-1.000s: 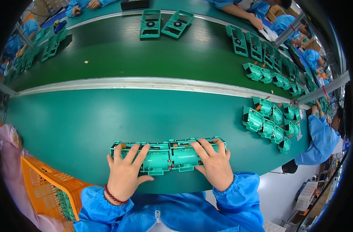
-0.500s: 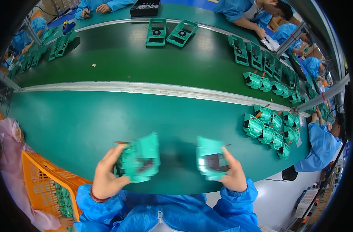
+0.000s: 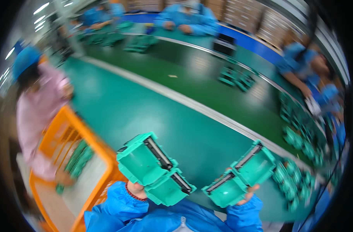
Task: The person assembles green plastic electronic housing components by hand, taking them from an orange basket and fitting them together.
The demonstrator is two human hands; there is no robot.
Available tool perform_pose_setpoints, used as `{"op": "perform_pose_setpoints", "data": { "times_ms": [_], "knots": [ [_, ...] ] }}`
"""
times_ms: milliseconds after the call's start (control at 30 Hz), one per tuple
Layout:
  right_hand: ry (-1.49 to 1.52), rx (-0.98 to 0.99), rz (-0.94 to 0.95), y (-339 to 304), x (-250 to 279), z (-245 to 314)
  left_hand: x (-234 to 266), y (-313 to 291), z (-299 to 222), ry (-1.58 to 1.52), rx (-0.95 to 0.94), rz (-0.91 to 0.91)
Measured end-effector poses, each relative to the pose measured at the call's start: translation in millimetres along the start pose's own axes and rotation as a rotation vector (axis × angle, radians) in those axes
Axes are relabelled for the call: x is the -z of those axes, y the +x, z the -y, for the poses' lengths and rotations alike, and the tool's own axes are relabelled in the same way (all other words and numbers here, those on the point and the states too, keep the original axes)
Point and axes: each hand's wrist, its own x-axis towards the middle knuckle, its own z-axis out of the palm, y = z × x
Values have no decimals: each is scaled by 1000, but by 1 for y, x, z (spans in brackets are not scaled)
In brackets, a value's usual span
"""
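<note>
The green table [image 3: 145,112] spreads wide and bare ahead of the person, out to a pale strip along its far edge. At its near left corner stands an orange crate [image 3: 70,158], just beside the person's left arm, with a person in pink [image 3: 39,112] behind it. The left hand [image 3: 137,189], mostly hidden, grips two joined green plastic housings [image 3: 153,170] lifted off the table above the near edge. The right hand [image 3: 249,193] grips another pair of green housings [image 3: 244,174], held well apart from the first.
</note>
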Motion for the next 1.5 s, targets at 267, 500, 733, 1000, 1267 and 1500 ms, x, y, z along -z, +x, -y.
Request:
{"op": "perform_pose_setpoints", "data": {
  "times_ms": [267, 500, 733, 1000, 1267, 1500],
  "knots": [
    [-280, -423, 410, 84, -132, -21, -94, -167, -139, 858, -356, -656],
    [-1025, -322, 1150, 116, -304, -199, -96, -333, -224, 2154, -198, -1324],
    [-1529, 19, 1681, 111, -255, -406, 65, -456, -249, 2110, 393, -1301],
    [-2037, -398, 1808, 107, -190, -485, 167, -505, -239, 2087, 1066, -1415],
    [-1910, -587, 1747, 132, -168, -505, 238, -505, -273, 2170, 1169, -1926],
    [-1855, -641, 1736, 128, -182, -509, 256, -534, -292, 1989, 1043, -1724]
  ]
}}
